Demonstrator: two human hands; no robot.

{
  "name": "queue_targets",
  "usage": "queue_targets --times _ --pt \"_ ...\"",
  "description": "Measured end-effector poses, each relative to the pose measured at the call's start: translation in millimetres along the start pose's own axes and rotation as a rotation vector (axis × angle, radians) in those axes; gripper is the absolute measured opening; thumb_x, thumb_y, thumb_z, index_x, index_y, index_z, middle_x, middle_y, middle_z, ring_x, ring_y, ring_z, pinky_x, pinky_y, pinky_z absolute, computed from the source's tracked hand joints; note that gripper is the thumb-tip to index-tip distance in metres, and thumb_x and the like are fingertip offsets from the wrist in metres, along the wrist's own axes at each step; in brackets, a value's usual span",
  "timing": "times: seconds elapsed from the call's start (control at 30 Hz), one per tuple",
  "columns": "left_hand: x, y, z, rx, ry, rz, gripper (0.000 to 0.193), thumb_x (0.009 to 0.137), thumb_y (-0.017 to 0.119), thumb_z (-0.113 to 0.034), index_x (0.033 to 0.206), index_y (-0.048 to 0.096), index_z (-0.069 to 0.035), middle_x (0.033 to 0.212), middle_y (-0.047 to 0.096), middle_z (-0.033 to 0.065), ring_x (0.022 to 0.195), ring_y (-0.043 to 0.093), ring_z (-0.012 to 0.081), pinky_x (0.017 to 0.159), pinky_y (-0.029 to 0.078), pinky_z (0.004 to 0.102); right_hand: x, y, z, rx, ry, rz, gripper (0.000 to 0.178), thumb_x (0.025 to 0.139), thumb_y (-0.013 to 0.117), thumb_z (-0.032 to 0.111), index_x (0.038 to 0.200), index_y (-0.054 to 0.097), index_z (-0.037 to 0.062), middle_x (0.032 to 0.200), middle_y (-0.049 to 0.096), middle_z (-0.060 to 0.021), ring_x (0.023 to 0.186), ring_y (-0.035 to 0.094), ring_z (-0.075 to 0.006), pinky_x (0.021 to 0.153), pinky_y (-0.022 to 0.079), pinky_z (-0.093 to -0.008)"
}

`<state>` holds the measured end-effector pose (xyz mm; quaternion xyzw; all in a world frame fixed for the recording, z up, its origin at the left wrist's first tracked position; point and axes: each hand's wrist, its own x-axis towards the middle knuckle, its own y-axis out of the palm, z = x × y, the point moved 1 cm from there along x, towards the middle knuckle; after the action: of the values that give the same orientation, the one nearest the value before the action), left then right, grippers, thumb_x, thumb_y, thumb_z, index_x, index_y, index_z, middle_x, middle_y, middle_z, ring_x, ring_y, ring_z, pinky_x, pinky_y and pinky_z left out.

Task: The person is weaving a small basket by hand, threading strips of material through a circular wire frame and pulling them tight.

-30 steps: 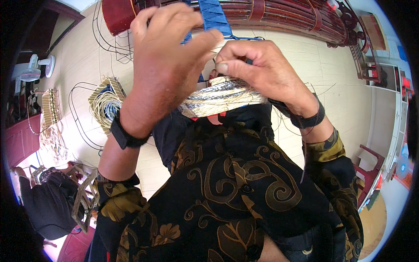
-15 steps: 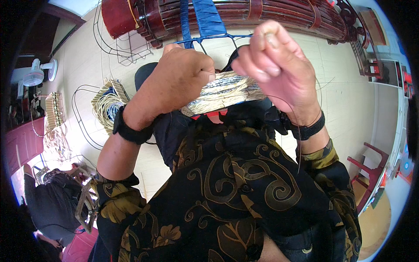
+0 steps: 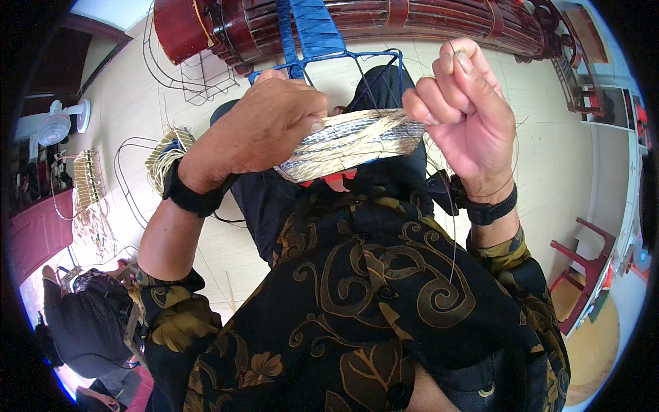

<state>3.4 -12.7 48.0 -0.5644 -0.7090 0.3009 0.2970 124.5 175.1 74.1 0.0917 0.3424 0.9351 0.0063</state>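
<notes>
Across my lap lies a woven piece [image 3: 353, 144] of cream and blue-grey strands, set in a wire frame. Its upper left edge is gripped by my left hand [image 3: 271, 127], with the fingers curled and mostly turned from view. My right hand [image 3: 470, 103] is raised at the piece's upper right corner, thumb and forefinger pinched on a thin dark strand [image 3: 453, 233]. This strand hangs past the wrist over my shirt. Beyond the weave stands a blue-wrapped part of the frame [image 3: 317, 31], joined by thin bars.
A dark red slatted bench [image 3: 350, 20] spans the far side. Left on the floor are a bundle of cream strands [image 3: 165, 154], bare wire frames [image 3: 189, 72] and a white fan [image 3: 58, 123]. Another person [image 3: 82, 316] sits at lower left. A red wooden chair [image 3: 583, 264] stands at right.
My right hand has moved slightly right and down, still pinched. My left hand has shifted a little left with the weave. More of the woven surface and blue frame shows between them.
</notes>
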Motion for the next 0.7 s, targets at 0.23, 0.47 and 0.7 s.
queue_targets --times 0.23,0.47,0.7 --pt "-2 2 4 -0.048 0.016 0.013 0.012 0.082 0.052 -0.009 0.073 0.048 -0.003 0.063 0.045 0.0097 0.063 0.043 0.0261 0.074 0.033 0.0368 -11 -28 -4 0.205 -0.013 -0.234 0.015 0.095 0.042 0.014 0.094 0.053 0.0045 0.056 0.031 0.0048 0.05 0.03 -0.0072 0.058 0.032 -0.0251" --pt "4 -1 9 -0.054 0.002 0.062 0.014 0.081 0.052 -0.009 0.07 0.049 -0.002 0.061 0.045 0.0103 0.061 0.044 0.0247 0.07 0.035 0.0361 -15 -36 9 0.191 -0.085 -0.227 0.018 0.096 0.039 0.013 0.093 0.054 0.0033 0.057 0.035 0.0044 0.053 0.033 -0.0083 0.061 0.033 -0.0259" --pt "13 -5 18 -0.206 -0.1 0.106 0.018 0.078 0.055 -0.015 0.075 0.058 0.003 0.063 0.054 0.0132 0.058 0.05 0.0224 0.056 0.04 0.0328 -3 -71 30 -0.641 0.063 -0.53 0.014 0.093 0.048 0.018 0.09 0.055 0.0058 0.074 0.056 -0.0028 0.072 0.056 -0.0143 0.073 0.046 -0.0287"
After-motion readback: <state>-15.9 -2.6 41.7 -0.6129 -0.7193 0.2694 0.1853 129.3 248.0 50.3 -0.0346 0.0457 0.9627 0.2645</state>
